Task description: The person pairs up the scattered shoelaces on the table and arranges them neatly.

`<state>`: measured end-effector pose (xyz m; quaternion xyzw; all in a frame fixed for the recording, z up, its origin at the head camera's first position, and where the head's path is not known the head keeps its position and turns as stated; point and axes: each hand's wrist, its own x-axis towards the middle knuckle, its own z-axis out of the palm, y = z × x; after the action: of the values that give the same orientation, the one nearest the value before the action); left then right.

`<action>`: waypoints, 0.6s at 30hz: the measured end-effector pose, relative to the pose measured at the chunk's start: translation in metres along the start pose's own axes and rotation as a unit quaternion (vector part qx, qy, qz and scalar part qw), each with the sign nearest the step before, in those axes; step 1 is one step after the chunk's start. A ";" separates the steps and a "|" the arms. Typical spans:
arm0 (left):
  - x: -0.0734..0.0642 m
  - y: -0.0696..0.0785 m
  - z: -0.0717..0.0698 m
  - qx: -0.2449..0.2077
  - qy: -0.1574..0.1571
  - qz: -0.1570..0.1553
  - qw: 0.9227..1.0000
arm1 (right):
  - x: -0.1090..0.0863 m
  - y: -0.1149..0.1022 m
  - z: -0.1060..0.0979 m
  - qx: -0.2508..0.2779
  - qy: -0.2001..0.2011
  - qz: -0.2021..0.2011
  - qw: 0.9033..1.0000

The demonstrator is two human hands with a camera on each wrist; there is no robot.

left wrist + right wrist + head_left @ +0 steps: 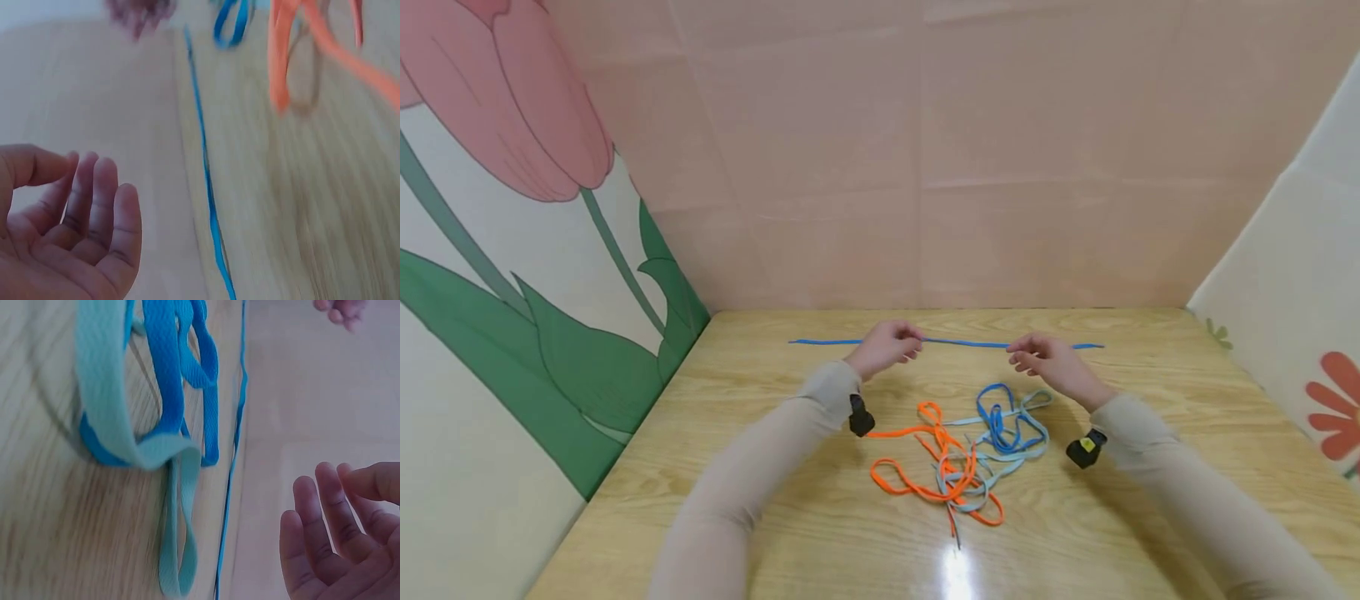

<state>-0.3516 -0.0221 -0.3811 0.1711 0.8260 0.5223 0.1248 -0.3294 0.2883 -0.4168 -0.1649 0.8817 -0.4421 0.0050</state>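
A blue shoelace (966, 342) lies stretched out nearly straight from left to right near the table's back edge. My left hand (889, 346) hovers over its left half, and my right hand (1054, 360) over its right half. In the left wrist view the thumb and index fingertip come close together, the other fingers loosely bent, with the lace lying apart on the table. The right wrist view shows the right-hand fingers (328, 506) relaxed in a similar way, nothing visible between them. Parts of the lace are hidden behind both hands in the head view.
Nearer the front, a loose tangle holds an orange shoelace (281, 62), a pale blue-green shoelace (103, 381) and another blue shoelace (165, 369). The wooden table (790, 517) meets a pink back wall (820, 167). Printed flower panels stand on both sides.
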 end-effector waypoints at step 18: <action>-0.026 0.017 0.126 0.515 -0.180 0.175 0.819 | -0.008 -0.009 0.004 -0.005 0.014 -0.006 1.000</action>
<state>-0.2766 0.0770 -0.4180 0.4431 0.8937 -0.0065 0.0709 -0.3188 0.2818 -0.4132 -0.1642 0.8829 -0.4398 -0.0105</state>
